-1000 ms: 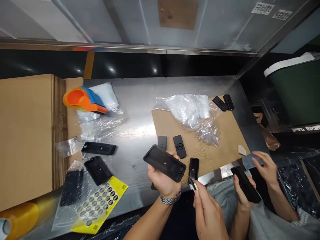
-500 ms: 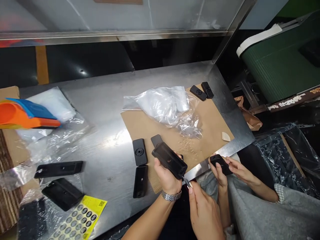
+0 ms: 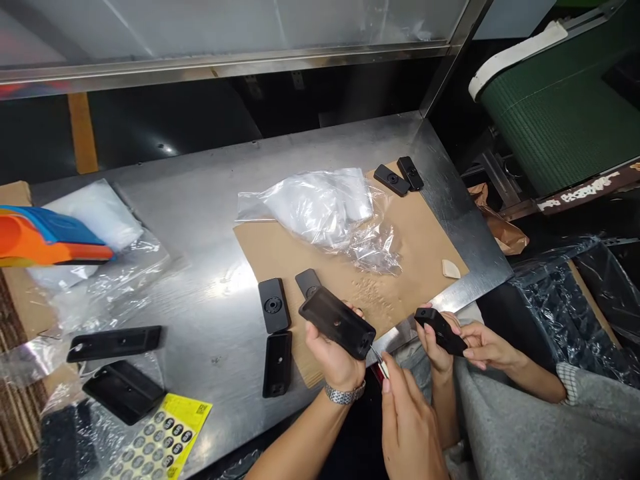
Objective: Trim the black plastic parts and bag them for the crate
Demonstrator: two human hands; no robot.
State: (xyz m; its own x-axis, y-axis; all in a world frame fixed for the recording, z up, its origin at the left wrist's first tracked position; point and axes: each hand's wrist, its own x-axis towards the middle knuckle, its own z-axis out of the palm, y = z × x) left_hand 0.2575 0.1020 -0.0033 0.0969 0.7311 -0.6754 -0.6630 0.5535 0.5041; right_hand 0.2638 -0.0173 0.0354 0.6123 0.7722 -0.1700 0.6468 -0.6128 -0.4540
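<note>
A: What does each grip hold?

B: The left hand (image 3: 334, 357) is clenched around a black plastic case (image 3: 337, 322), held tilted above the near edge of the counter (image 3: 210, 220). The case sits on top of the fingers and juts up and to the left beyond them. The right hand (image 3: 409, 427) pinches a small blade (image 3: 377, 358) between thumb and fingertips; its tip lies at the lower right corner of the case, just beside the left grip.

A: What lies around the left grip?

B: Just left of it, a flat black lid (image 3: 273, 305) with a round mark, and below that an open black shell (image 3: 277, 363), both on the counter. A second lid (image 3: 309, 283) is partly hidden behind the case. Beyond the grip, a sheet of brown cardboard (image 3: 425, 247) carries a crumpled clear bag (image 3: 325, 210) and, at its far corner, two more small black parts (image 3: 399, 177).

A: And farther away?

B: Well to the left lie two larger black trays (image 3: 117, 367), a yellow sticker sheet (image 3: 165, 443) and an orange and blue tool (image 3: 47, 237). To the right, another person's hands (image 3: 465, 343) grasp a similar black part (image 3: 440, 330).
</note>
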